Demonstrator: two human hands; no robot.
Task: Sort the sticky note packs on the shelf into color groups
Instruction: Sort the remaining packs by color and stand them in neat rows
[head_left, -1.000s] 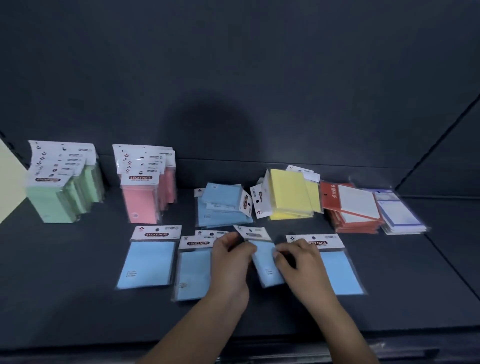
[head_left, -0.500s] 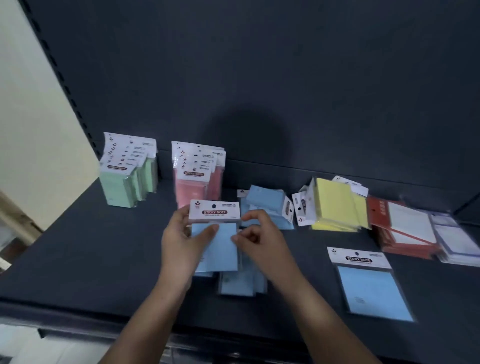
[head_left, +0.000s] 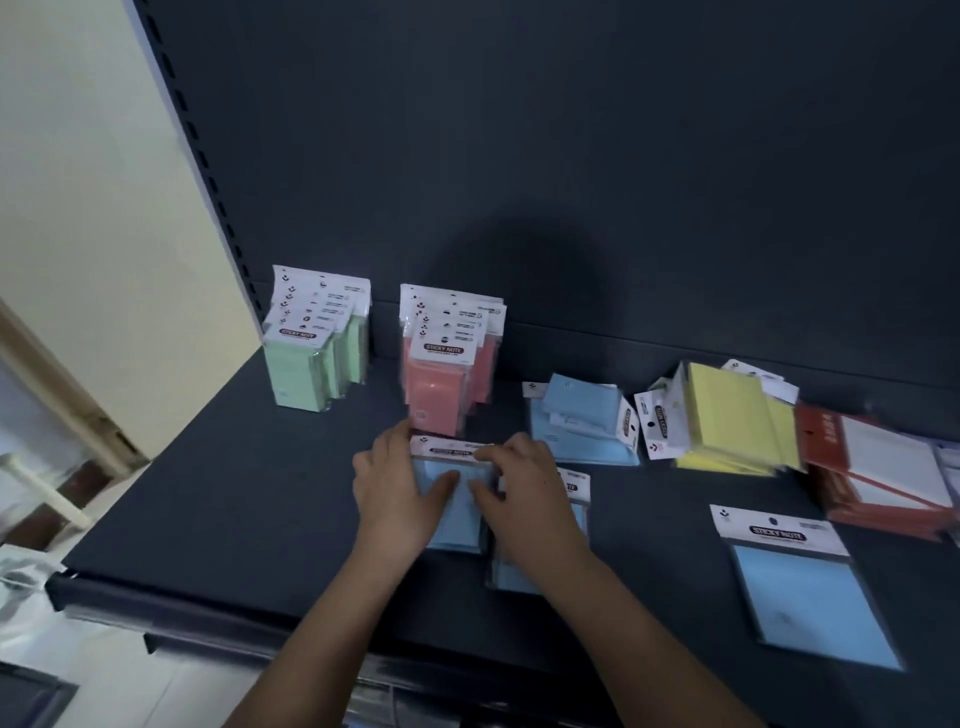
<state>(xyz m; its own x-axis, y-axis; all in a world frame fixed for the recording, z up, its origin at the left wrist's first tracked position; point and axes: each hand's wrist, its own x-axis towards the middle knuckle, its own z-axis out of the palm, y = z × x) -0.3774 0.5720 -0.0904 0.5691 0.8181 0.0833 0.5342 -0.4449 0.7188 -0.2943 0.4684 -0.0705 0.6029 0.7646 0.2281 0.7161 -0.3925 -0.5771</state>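
Observation:
Both hands hold a small stack of blue sticky note packs (head_left: 451, 486) low over the dark shelf (head_left: 234, 509), just in front of the pink row. My left hand (head_left: 397, 493) grips its left side with the thumb across the blue face. My right hand (head_left: 519, 499) grips the right side, fingers on the white header. Another blue pack (head_left: 574, 499) lies partly under my right hand. A single blue pack (head_left: 800, 587) lies flat at the right front. Green packs (head_left: 311, 353) and pink packs (head_left: 447, 364) stand in rows at the back.
A loose blue pile (head_left: 582, 421), a yellow pile (head_left: 727, 421) and red-and-white packs (head_left: 878, 467) lie to the right. The shelf's front edge (head_left: 208, 603) runs below my wrists. A cream wall (head_left: 93, 208) and perforated upright (head_left: 202, 156) bound the left side.
The blue packs that lay spread along the front were gathered into a stack in my hands and carried left and back toward the pink row. The view swung left.

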